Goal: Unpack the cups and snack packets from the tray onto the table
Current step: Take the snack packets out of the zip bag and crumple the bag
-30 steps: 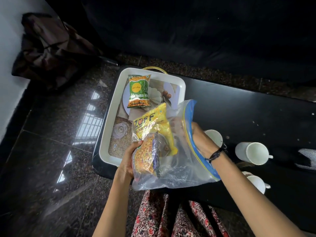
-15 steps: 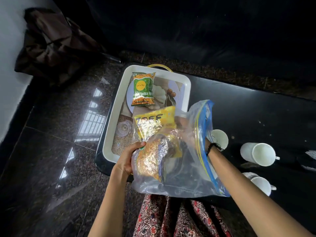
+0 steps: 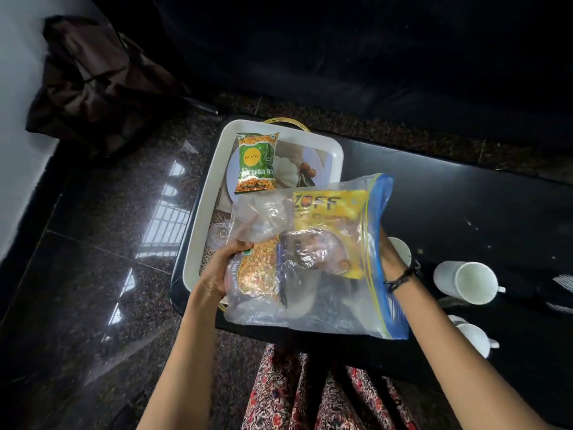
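Head view: I see the clear zip bag (image 3: pixel 313 252) of snack packets held above the near end of the white tray (image 3: pixel 201 212). My left hand (image 3: pixel 221 271) grips its left edge, fingers curled on the plastic. My right hand (image 3: pixel 387 252) sits behind the blue zip edge; I can't tell its grip. A green packet (image 3: pixel 255 162) lies in the tray, cups (image 3: pixel 463 282) on the black table (image 3: pixel 449 193).
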The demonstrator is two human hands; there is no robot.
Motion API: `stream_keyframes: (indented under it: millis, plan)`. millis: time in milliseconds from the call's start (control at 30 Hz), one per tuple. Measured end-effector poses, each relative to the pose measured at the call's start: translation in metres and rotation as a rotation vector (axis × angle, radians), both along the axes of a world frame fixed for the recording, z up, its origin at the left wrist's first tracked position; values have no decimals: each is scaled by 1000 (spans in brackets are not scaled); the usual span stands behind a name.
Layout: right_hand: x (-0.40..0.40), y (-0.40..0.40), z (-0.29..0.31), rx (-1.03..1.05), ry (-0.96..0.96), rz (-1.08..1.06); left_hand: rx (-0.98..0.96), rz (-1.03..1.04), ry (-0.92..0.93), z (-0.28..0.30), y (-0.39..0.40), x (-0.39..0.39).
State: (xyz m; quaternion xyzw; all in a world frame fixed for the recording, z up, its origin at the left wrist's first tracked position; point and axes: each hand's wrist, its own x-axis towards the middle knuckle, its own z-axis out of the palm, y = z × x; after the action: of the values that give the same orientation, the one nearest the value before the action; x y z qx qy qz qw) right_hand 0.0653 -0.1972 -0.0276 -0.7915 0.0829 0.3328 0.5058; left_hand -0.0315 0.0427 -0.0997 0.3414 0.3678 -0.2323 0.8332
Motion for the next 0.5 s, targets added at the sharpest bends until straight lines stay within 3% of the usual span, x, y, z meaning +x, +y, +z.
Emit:
stream_keyframes:
  millis: [167,333,500]
  plan:
    - [11,-10,24,-103,-223,40,445,-176,-44,-5,6,4]
    - [19,-20,53,-188,-409,2,467,-122,-1,-14,5,6]
    - [22,-9,86,46,-477,-45,406,2,43,-19,-2,9]
